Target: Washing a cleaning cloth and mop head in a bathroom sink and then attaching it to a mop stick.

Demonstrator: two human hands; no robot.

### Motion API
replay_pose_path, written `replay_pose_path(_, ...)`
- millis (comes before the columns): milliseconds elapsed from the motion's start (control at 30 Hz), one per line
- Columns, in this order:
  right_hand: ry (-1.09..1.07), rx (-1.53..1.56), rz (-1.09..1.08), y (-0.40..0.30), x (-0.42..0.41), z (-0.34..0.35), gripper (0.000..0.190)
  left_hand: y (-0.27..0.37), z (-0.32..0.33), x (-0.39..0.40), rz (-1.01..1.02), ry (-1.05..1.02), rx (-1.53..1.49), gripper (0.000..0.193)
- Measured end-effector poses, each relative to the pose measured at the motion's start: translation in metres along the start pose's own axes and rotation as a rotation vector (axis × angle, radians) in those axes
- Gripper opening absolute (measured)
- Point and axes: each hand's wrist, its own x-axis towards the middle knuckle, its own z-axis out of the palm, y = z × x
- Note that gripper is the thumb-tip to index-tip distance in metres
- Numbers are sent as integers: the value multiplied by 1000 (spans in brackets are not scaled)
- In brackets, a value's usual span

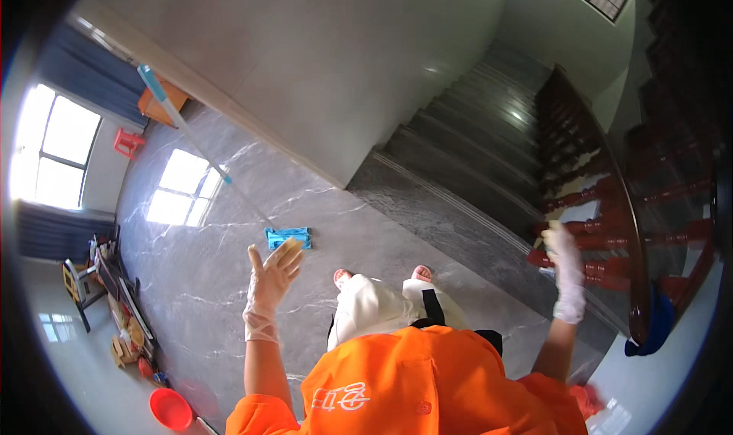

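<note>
My left hand (272, 280), in a thin translucent glove, is raised with its fingers spread and holds nothing. Just beyond its fingertips in the picture lies a flat mop head with a blue cloth (289, 238) on the grey marbled floor (229, 297). The mop's pole (189, 131) slants to the upper left, with a light-blue grip at its end; no hand is on it. My right hand (564, 280), gloved too and slightly blurred, is held up before the dark red stair balusters (601, 242). Its thumb looks apart from its fingers, and nothing shows in it. Whether it touches a baluster is unclear.
Grey stone stairs (458, 137) rise at the upper right beside a curved handrail (624, 206). A blue item (653, 323) hangs at the rail's lower end. Leftward are a red basin (170, 409), a red stool (128, 143) and a pile of boards and boxes (123, 309).
</note>
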Motion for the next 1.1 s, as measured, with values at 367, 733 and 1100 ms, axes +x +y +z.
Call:
replay_pose_path(367,-191,-714,-415,-50,-33,191,59,81,79,37,194,-5,1174,46)
replay_pose_path(733,370,30,662,79,-359,244,60,9,-4,182,-27,-1237,1583,58)
replay_pose_path(1100,139,43,758,129,-401,291,62,-92,97,132,-272,-1739,1980,71)
